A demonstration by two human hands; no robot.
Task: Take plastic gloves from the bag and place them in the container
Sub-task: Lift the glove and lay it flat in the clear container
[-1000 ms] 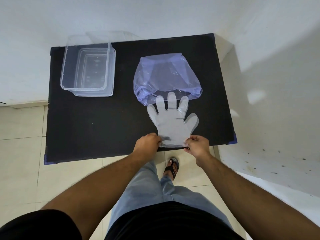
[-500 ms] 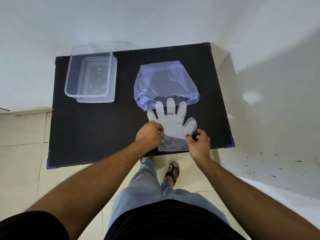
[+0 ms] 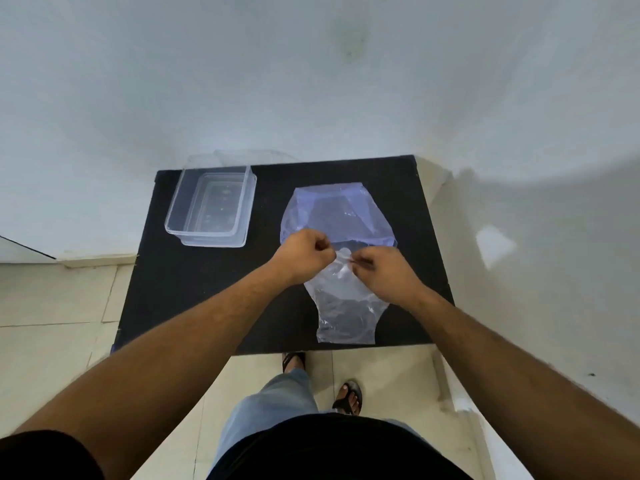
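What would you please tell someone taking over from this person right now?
Left hand and right hand: both pinch the glove's finger end, which is lifted just in front of the bag; the cuff lies near the table's front edge.
The container sits far left and looks empty.
Done: one glove is out.
Left: put it in the container, then check the bag for more.

Both hands meet over a black rectangular table [image 3: 194, 292] set against a white wall [image 3: 311, 81]. The left hand [image 3: 306, 251] and right hand [image 3: 377, 268], fingers curled, pinch the finger end of a clear thin plastic glove [image 3: 346, 306] whose cuff reaches almost to the table's near edge. Just behind the hands lies a crumpled, bluish translucent plastic bag [image 3: 332, 213]. A clear rectangular plastic container [image 3: 173, 216] sits open at the far left corner.
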